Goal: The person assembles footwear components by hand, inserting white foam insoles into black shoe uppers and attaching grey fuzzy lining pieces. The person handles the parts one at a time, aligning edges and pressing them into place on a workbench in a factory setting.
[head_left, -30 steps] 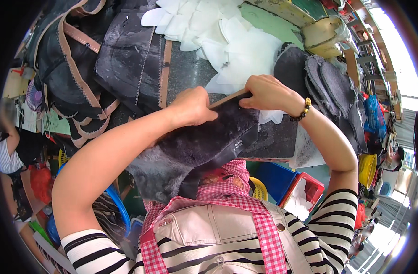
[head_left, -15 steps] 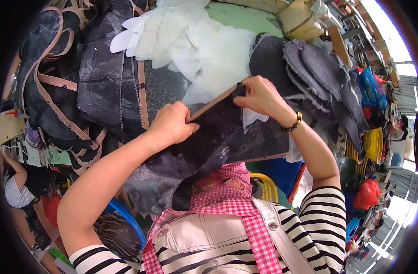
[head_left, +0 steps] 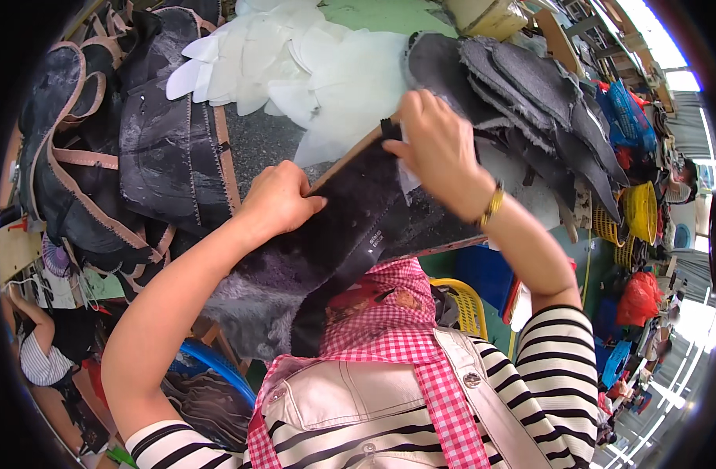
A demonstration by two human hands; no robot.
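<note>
Between my hands a black soft piece with a tan edging (head_left: 350,207) slants from the lower left to the upper right. Its lower part hangs over the table's near edge, with greyish fuzz at the bottom. My left hand (head_left: 281,198) is closed on the tan edge about midway, thumb on the dark side. At the upper end, beside a small black tab, my right hand (head_left: 442,152) grips the same piece, fingers bent over the far side. Beyond lies a heap of thin white curved sheets (head_left: 338,82), partly under the held piece's tip.
At the left are piled black pieces with tan zigzag-stitched trim (head_left: 166,148). Stacked dark grey fuzzy-edged pieces (head_left: 522,86) lie at the right. Below the table stand a blue basket (head_left: 233,375) holding flat pieces and a yellow basket (head_left: 469,305). Another person (head_left: 45,356) is at far left.
My right hand has turned, its back now more toward me and its fingers reaching farther over the edge. The left hand keeps its hold. The whole view has shifted slightly.
</note>
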